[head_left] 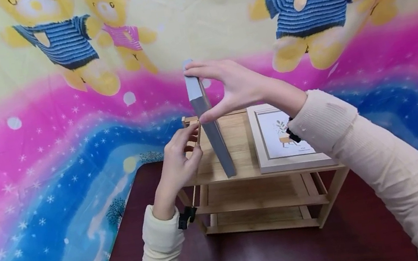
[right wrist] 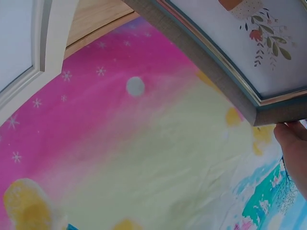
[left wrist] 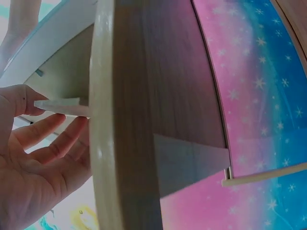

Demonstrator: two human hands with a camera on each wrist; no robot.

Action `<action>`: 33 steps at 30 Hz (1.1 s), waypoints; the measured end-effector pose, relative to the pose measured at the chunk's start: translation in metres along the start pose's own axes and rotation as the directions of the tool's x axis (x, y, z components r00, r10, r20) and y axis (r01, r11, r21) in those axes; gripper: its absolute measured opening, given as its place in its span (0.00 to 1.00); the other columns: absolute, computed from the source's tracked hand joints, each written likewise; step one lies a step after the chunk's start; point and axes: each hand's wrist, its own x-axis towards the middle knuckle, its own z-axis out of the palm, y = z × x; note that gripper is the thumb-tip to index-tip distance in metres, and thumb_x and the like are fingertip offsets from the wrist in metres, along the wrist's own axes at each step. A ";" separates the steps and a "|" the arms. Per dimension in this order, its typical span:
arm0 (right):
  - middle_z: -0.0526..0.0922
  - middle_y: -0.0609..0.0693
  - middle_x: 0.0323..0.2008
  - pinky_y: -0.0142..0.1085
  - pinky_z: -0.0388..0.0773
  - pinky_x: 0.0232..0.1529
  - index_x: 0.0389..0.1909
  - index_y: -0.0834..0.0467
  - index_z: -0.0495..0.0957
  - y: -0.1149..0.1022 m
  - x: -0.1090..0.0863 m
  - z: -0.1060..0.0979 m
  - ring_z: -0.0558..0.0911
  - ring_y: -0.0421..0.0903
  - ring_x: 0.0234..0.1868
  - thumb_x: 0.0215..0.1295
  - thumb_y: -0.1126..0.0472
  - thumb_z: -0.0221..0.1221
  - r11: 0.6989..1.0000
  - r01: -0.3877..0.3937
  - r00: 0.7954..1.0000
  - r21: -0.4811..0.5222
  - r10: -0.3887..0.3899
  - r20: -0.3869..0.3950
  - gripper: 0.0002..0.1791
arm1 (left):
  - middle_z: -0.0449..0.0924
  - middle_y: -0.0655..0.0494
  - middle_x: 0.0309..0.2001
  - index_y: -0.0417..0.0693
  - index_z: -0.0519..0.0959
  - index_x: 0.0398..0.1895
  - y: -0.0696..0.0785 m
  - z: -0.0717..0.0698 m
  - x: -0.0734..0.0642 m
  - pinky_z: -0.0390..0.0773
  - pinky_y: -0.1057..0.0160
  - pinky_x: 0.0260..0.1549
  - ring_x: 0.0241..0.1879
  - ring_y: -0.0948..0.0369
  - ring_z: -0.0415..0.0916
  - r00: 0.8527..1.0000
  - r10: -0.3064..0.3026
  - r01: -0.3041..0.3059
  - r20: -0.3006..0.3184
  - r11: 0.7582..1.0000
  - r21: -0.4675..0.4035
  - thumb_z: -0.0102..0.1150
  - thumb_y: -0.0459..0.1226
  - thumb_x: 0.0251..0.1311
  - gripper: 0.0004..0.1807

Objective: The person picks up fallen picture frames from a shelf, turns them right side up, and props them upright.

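A grey picture frame stands almost edge-on to the head view on the top board of a wooden rack. My right hand grips its upper edge, thumb on the near side and fingers over the far corner. Behind the frame, my left hand pinches a thin pale support leg between thumb and fingers. The right wrist view shows the grey frame's front, with a plant print behind its pane, and fingertips at its corner.
A white picture frame with a potted-plant print lies on the right of the rack's top. Slatted lower shelves sit beneath. The rack stands on a dark red table, before a bear-print cloth backdrop.
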 end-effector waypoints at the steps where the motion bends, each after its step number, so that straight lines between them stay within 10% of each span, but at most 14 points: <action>1: 0.61 0.55 0.65 0.46 0.58 0.62 0.64 0.60 0.62 0.000 0.001 0.000 0.58 0.47 0.66 0.43 0.48 0.69 1.000 -0.001 1.000 -0.008 0.001 0.009 0.47 | 0.75 0.42 0.43 0.35 0.71 0.55 -0.001 0.000 0.000 0.80 0.60 0.31 0.40 0.54 0.76 1.000 0.002 -0.002 0.005 1.000 0.005 0.48 0.25 0.52 0.23; 21: 0.59 0.56 0.66 0.45 0.61 0.60 0.64 0.61 0.62 0.000 0.019 0.003 0.57 0.50 0.66 0.43 0.44 0.68 0.997 0.044 0.991 -0.070 -0.034 0.131 0.48 | 0.75 0.43 0.46 0.36 0.70 0.57 -0.019 -0.001 -0.001 0.78 0.54 0.35 0.42 0.54 0.75 0.999 0.006 -0.007 0.047 1.000 0.030 0.48 0.24 0.56 0.22; 28: 0.59 0.55 0.66 0.46 0.63 0.58 0.65 0.60 0.60 0.000 0.020 0.006 0.56 0.51 0.66 0.43 0.44 0.68 0.997 0.020 0.990 -0.074 -0.009 0.138 0.49 | 0.72 0.45 0.29 0.32 0.75 0.49 -0.007 0.010 -0.011 0.71 0.63 0.20 0.23 0.57 0.69 0.978 0.064 -0.031 -0.199 0.986 0.162 0.53 0.25 0.53 0.18; 33: 0.59 0.55 0.66 0.44 0.66 0.56 0.65 0.59 0.61 0.000 0.019 0.006 0.58 0.51 0.66 0.43 0.44 0.68 0.997 0.018 0.992 -0.076 -0.008 0.126 0.49 | 0.77 0.51 0.20 0.30 0.70 0.53 0.011 0.020 -0.023 0.72 0.67 0.16 0.16 0.62 0.72 0.954 -0.028 0.037 -0.298 0.999 0.026 0.53 0.35 0.56 0.23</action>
